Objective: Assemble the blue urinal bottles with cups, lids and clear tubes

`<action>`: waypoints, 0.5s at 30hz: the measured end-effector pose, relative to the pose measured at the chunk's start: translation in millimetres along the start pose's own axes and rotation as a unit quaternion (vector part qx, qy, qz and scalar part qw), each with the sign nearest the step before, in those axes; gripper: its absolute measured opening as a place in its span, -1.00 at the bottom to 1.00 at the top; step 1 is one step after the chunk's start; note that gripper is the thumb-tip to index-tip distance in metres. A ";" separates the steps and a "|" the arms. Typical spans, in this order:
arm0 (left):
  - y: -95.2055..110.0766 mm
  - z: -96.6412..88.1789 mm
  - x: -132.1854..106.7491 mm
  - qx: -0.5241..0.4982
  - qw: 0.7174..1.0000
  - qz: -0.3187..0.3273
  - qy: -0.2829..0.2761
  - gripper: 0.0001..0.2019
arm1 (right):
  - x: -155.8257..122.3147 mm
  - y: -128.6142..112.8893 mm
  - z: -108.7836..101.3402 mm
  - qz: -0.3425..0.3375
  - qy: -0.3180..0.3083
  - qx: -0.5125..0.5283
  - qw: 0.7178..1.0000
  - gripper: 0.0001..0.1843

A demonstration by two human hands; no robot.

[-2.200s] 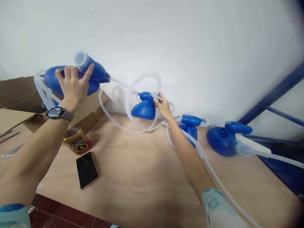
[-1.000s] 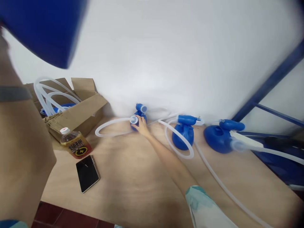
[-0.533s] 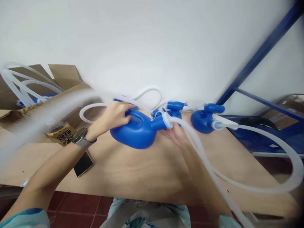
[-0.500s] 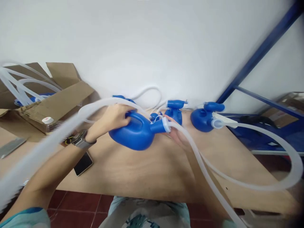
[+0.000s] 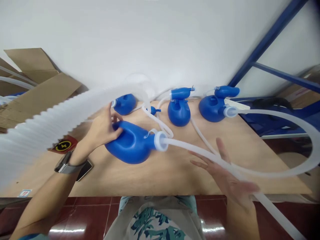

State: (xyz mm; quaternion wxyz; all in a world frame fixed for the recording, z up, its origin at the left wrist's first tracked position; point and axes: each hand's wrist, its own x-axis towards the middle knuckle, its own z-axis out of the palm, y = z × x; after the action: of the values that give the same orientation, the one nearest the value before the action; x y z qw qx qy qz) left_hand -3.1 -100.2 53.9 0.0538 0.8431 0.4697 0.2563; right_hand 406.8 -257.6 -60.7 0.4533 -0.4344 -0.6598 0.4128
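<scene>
A: The left hand (image 5: 103,128) is clamped round the rear of the blue bottle (image 5: 130,143), fingers curled into its handle hollow. The right hand (image 5: 225,175) is spread flat, gripping nothing, under the clear hose (image 5: 200,154).

B: Which way does the bottle lie from that grip?

A: It runs rightward from the left hand, neck and white collar (image 5: 160,140) pointing at the right hand; the hose carries on along that line.

B: Anything contained nearby?

A: Beyond the grip, three more blue bottles sit on the table (image 5: 175,173). Left of it, the cardboard box (image 5: 37,93) holds hoses.
</scene>
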 end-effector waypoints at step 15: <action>11.2 70.1 -51.5 -0.054 0.993 -0.020 -0.107 -0.45 | 54.0 -48.6 -19.1 0.119 -0.119 -0.005 0.986 -0.12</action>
State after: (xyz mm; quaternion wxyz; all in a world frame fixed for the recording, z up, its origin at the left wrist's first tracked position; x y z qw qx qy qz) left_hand 17.2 -138.0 -22.5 0.1543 0.8519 0.4639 0.1878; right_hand 404.0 -217.2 2.6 0.3172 -0.4601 -0.6549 0.5088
